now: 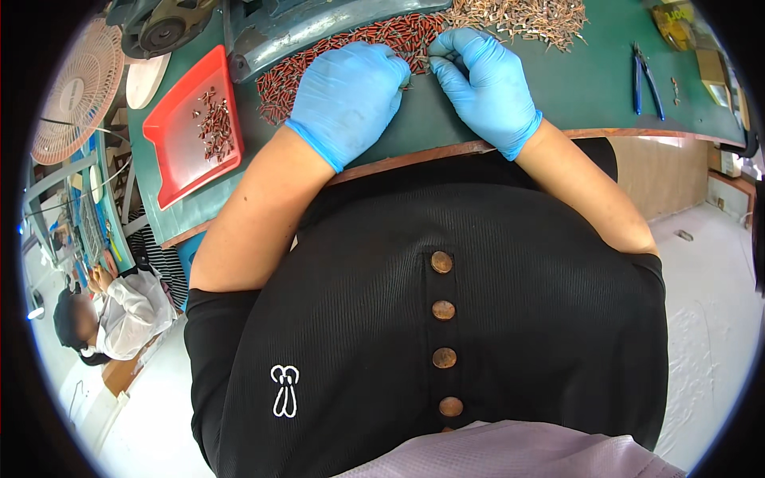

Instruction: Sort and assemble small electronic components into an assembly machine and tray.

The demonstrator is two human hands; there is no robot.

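Note:
Both hands wear blue gloves and rest on a green table [590, 88]. My left hand [351, 99] lies curled at the edge of a heap of small red sleeved terminals [382, 36], its fingertips pinched together. My right hand [482, 80] pinches a small red terminal at about the same spot, thumb and forefinger closed. The two sets of fingertips nearly touch. A heap of bare copper-coloured terminals [526, 16] lies just beyond the right hand.
A red tray [171, 135] with a few red terminals sits at the left. Blue-handled pliers [647, 80] lie at the right. A grey machine base [303, 28] stands behind the heap. A fan [80, 88] and another seated person [119, 311] are to the left.

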